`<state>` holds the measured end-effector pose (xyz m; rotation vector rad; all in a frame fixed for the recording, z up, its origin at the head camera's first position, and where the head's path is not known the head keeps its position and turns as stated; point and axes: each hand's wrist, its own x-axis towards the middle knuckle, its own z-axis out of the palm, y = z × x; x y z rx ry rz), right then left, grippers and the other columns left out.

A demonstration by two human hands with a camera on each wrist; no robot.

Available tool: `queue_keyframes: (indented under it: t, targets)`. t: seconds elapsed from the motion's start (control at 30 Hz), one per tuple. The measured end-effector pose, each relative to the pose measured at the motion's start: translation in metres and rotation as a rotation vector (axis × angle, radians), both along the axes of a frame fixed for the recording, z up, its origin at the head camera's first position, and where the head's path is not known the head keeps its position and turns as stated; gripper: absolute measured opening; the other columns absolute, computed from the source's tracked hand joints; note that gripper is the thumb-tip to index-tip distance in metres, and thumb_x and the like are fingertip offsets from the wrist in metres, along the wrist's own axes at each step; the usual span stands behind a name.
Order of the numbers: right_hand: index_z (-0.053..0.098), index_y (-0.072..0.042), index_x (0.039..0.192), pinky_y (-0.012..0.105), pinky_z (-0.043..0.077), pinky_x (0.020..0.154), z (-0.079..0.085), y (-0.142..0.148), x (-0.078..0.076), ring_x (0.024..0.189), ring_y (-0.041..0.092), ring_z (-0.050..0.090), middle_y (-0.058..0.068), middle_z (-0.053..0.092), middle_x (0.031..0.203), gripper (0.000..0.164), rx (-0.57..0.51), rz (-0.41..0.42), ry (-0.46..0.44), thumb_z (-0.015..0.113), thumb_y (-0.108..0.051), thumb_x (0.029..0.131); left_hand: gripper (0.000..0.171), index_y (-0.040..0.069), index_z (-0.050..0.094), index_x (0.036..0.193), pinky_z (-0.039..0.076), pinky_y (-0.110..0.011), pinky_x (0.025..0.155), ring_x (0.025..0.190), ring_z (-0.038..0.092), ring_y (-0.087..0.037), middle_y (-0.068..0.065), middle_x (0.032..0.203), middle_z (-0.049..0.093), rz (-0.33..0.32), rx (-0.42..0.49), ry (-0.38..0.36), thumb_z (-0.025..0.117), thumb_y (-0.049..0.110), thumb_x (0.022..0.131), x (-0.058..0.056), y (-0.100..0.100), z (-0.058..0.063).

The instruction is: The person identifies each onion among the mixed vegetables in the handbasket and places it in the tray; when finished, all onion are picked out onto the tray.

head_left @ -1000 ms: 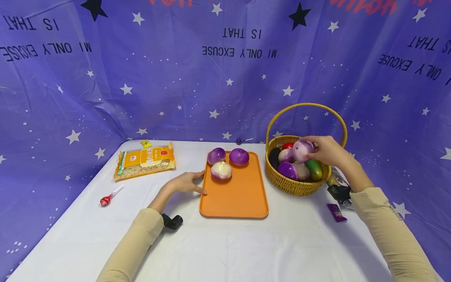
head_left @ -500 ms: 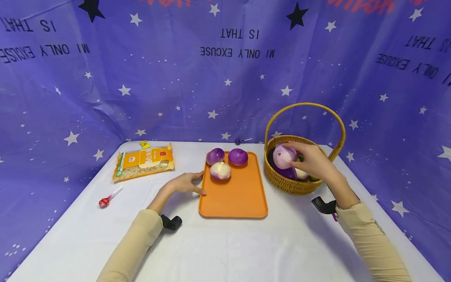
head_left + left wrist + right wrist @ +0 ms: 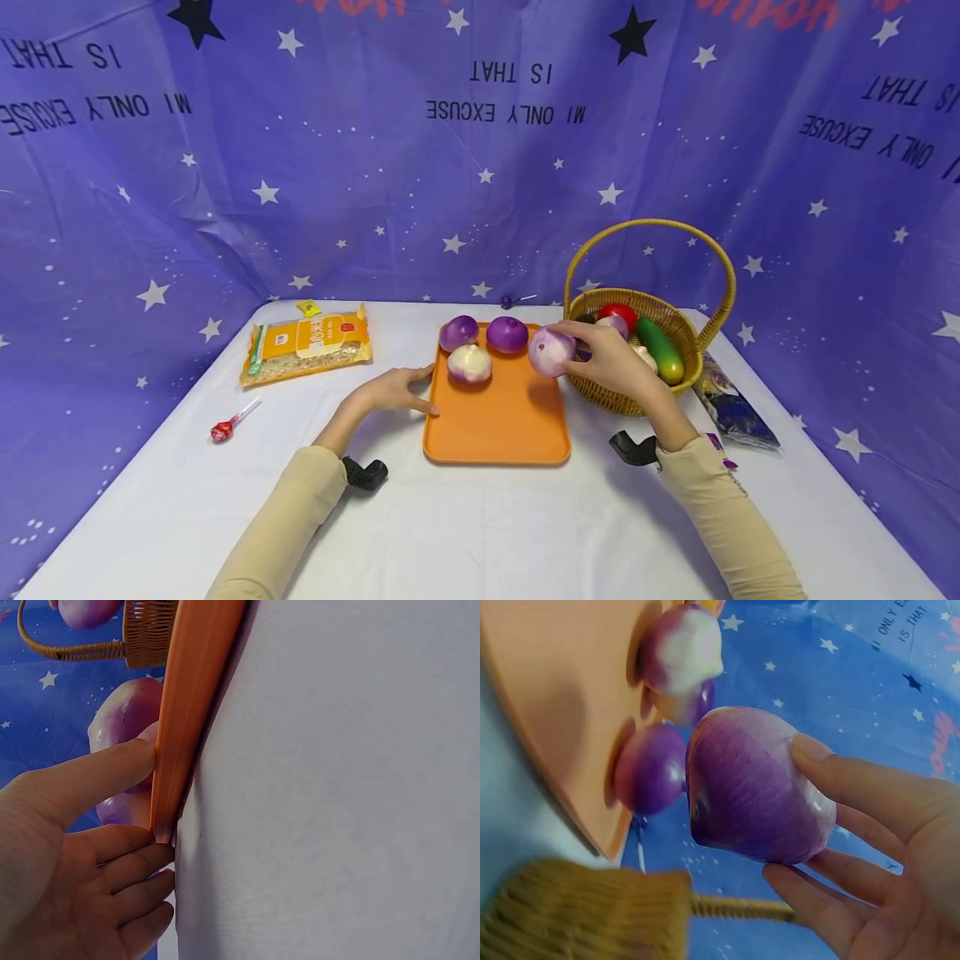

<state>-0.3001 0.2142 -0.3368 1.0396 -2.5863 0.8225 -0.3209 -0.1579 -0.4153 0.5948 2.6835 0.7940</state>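
In the head view my right hand (image 3: 611, 358) holds a pinkish-purple onion (image 3: 552, 352) over the right edge of the orange tray (image 3: 502, 429). The right wrist view shows the thumb and fingers around one end of this onion (image 3: 754, 787). Two smooth purple onions (image 3: 507, 334) lie at the tray's far end, with a white-and-purple bulb (image 3: 470, 364) just in front of them. My left hand (image 3: 392, 389) rests at the tray's left side with fingers spread. Its thumb lies over the rim, and its fingertips touch the outer edge in the left wrist view.
Right of the tray stands a wicker basket (image 3: 615, 398) with a tall handle, holding a tomato (image 3: 619, 316), a green cucumber-like vegetable (image 3: 660, 348) and others. A grain bag (image 3: 309, 346) and a red lollipop (image 3: 225, 430) lie left. A dark packet (image 3: 738, 408) lies beside the basket.
My right hand has carried the onion leftward from above the basket to the tray's right edge. The left hand stays at the tray's left side.
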Motion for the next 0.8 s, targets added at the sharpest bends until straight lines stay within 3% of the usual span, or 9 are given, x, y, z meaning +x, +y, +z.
queue_keyframes:
  t: [0.17, 0.33, 0.8]
  targets:
    - [0.062, -0.003, 0.127, 0.044, 0.054, 0.084, -0.013, -0.018, -0.011, 0.099, 0.029, 0.061, 0.013, 0.065, 0.121, 0.053, 0.004, -0.013, -0.034, 0.079, -0.003, 0.077, 0.094, 0.007, 0.03, 0.151, 0.028, -0.053, 0.11, 0.136, 0.033, -0.041, -0.018, 0.15, 0.036, -0.005, 0.009, -0.006, 0.077, 0.044, 0.079, 0.001, 0.0, 0.0]
    - [0.063, -0.001, 0.126, 0.047, 0.051, 0.091, -0.02, -0.033, -0.023, 0.111, 0.031, 0.059, 0.015, 0.064, 0.124, 0.052, -0.002, -0.006, -0.05, 0.078, -0.001, 0.077, 0.094, 0.006, 0.03, 0.151, 0.029, -0.052, 0.11, 0.135, 0.034, -0.041, -0.018, 0.15, 0.037, -0.011, 0.01, -0.004, 0.078, 0.043, 0.079, 0.002, 0.0, 0.0]
    - [0.064, -0.005, 0.125, 0.044, 0.051, 0.089, -0.046, -0.044, -0.038, 0.099, 0.032, 0.063, 0.016, 0.067, 0.115, 0.051, 0.078, -0.074, -0.04, 0.08, -0.011, 0.077, 0.095, 0.007, 0.03, 0.151, 0.029, -0.052, 0.11, 0.136, 0.033, -0.041, -0.018, 0.15, 0.036, -0.009, 0.001, -0.002, 0.077, 0.045, 0.078, -0.001, -0.001, -0.001]
